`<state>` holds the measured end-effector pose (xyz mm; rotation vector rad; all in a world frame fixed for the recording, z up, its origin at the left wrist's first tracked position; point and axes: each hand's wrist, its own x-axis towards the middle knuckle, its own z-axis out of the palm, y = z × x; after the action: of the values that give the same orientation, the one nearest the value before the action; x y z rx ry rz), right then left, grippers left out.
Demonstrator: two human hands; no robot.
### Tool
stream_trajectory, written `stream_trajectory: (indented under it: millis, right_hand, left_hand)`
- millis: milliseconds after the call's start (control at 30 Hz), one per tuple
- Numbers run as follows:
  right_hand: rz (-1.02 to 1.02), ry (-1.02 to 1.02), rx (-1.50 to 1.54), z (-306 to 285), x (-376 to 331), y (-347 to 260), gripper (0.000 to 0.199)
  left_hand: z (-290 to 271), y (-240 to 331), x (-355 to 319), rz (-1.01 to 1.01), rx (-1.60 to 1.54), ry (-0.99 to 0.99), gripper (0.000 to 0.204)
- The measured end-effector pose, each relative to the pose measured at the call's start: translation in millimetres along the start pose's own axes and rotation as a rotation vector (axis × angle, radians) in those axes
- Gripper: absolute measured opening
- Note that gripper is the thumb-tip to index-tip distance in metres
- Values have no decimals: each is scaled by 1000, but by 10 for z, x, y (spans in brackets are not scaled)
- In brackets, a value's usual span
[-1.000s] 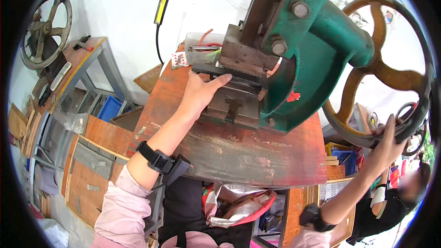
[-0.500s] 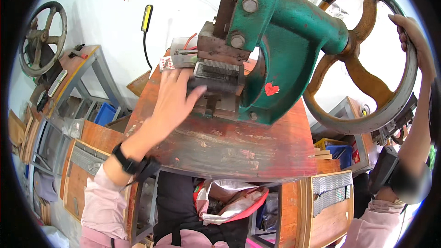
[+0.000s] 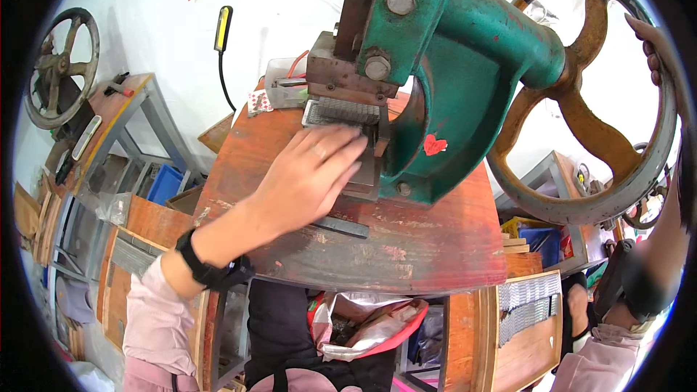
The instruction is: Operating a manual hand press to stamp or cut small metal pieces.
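My left hand (image 3: 308, 174) reaches over the bed of a green hand press (image 3: 465, 116), fingers stretched out and slightly blurred, with nothing visible in them. Its fingertips are just in front of a grooved metal block (image 3: 348, 110), which sits under the press's steel ram (image 3: 341, 72); whether they touch it I cannot tell. On the table below the hand lies a dark flat metal bar (image 3: 341, 227). At the far right, my right hand (image 3: 657, 51) has its fingers curled round the rim of the press's large handwheel (image 3: 573, 214).
The press stands on a worn wooden table (image 3: 406, 261). Behind the block are a clear plastic box (image 3: 284, 94) and a small patterned packet (image 3: 259, 103). A foil-lined bag (image 3: 370, 327) rests at my lap. A wooden tray (image 3: 530, 348) holds metal strips; beside it shows another person's hand (image 3: 579, 308).
The dark bar, blurred at the front of the press bed before, now lies on the table. My left hand has shifted right, across the bed. My right hand stays at the wheel rim.
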<state>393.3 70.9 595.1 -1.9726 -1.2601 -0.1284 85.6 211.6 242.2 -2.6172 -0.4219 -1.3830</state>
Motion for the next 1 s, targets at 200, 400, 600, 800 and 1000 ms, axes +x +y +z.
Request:
stream_trajectory:
  millis: [200,400,600,800,1000]
  right_hand:
    - [-18,-54,65,43,-119,-21,19]
    - [-76,-19,115,15,-2,91,18]
    - [-104,-94,178,-42,2,116,17]
    - [-115,-130,168,-80,9,135,18]
    - [-122,-163,189,103,-203,-59,19]
  left_hand:
    - [417,-382,375,-117,241,-251,28]
    - [423,-254,297,-31,325,-117,32]
    - [349,-194,272,-103,470,-334,38]
    - [-51,-141,179,-468,50,-362,34]
    - [-703,305,-475,-1358,-1733,129,38]
